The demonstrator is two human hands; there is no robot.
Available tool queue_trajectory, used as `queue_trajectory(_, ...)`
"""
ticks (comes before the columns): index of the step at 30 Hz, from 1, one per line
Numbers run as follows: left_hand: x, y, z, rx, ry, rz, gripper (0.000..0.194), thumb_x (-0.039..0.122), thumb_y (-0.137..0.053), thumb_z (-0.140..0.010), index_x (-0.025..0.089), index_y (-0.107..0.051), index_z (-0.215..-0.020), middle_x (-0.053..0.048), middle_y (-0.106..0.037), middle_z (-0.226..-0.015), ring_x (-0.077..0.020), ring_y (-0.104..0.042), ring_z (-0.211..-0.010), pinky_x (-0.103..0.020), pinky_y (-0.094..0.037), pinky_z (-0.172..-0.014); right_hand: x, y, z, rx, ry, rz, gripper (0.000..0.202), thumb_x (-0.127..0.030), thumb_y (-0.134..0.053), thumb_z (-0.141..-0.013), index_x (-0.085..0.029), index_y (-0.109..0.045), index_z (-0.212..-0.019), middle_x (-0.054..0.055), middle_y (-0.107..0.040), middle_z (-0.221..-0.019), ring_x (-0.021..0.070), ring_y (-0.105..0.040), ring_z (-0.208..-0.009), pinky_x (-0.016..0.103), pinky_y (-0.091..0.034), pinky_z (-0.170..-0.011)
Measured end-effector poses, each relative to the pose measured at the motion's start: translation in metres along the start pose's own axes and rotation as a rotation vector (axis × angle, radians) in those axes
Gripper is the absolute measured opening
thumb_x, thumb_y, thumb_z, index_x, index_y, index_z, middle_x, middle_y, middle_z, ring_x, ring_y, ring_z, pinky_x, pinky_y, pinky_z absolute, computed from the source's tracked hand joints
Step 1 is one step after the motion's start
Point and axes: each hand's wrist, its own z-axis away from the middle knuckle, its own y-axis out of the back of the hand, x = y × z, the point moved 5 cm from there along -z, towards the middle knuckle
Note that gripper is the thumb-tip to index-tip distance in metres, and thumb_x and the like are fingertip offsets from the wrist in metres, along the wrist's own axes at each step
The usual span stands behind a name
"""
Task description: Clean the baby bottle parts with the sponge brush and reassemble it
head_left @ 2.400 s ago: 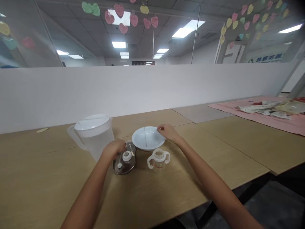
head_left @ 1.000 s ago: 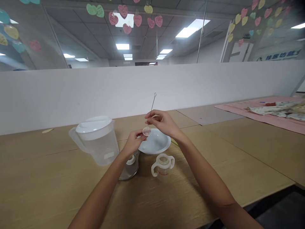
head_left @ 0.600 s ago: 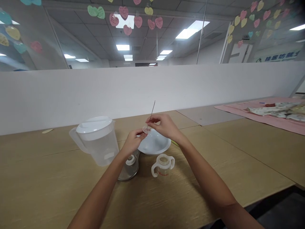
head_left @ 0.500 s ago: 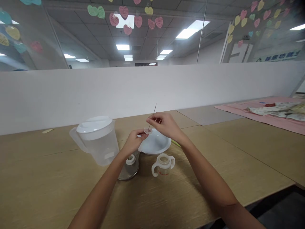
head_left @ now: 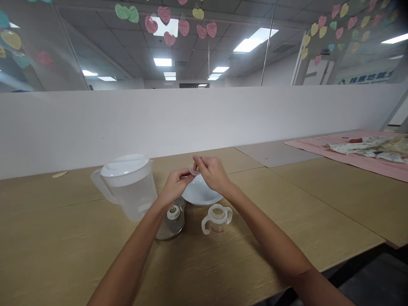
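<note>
My left hand [head_left: 174, 185] pinches a small translucent round piece [head_left: 193, 170] at its rim, above the bowl. My right hand [head_left: 213, 173] is closed right against that piece, its thumb and fingers pinched on a thin rod that is now almost wholly hidden. Below both hands sits a white bowl [head_left: 202, 193], partly covered by them. Nearer to me stands a clear baby bottle [head_left: 217, 220] with two white handles and an open top. By my left forearm lies a round grey metal dish [head_left: 170, 231] with a white ring [head_left: 173, 212] on it.
A translucent lidded pitcher [head_left: 132, 187] stands to the left, close to my left forearm. A pink cloth [head_left: 306, 152] with folded fabric [head_left: 366, 147] lies at the far right. Behind the brown tabletop [head_left: 302, 204] runs a white partition [head_left: 191, 123].
My right hand has come down and left, closer to the round piece. The rod that stuck up above my fingers is now nearly out of sight. The view has shifted slightly.
</note>
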Motion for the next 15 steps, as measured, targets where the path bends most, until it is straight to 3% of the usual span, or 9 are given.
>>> queue_trajectory(4, 0.002, 0.0, 0.001, -0.006, -0.017, -0.029, 0.034, 0.04, -0.058, -0.073, 0.01, -0.067, -0.085, -0.005, -0.067, -0.077, -0.0187, -0.057, -0.075, -0.028, -0.042, -0.071, 0.0, -0.008, 0.001, -0.057, 0.021, 0.055, 0.046, -0.039, -0.033, -0.091, -0.015, -0.057, -0.06, 0.001, -0.055, -0.059, 0.0094, -0.048, -0.057, 0.021, -0.03, -0.058)
queue_trajectory(10, 0.004, 0.002, 0.0, -0.024, -0.035, -0.08, 0.033, 0.041, -0.054, -0.075, 0.011, -0.067, -0.085, -0.004, -0.066, -0.076, -0.0197, -0.056, -0.076, -0.028, -0.042, -0.07, -0.011, 0.024, 0.0, 0.075, 0.08, 0.006, 0.04, -0.039, -0.037, -0.09, -0.015, -0.061, -0.07, 0.0, -0.056, -0.06, 0.0092, -0.047, -0.056, 0.02, -0.03, -0.056)
queue_trajectory(15, 0.004, 0.007, 0.0, 0.003, -0.016, -0.15, 0.029, 0.036, -0.059, -0.071, 0.012, -0.069, -0.085, -0.002, -0.066, -0.073, -0.0201, -0.056, -0.076, -0.028, -0.042, -0.069, -0.007, 0.015, -0.002, -0.044, 0.097, 0.112, 0.038, -0.035, -0.039, -0.09, -0.016, -0.058, -0.063, 0.0, -0.054, -0.058, 0.0095, -0.044, -0.056, 0.021, -0.028, -0.056)
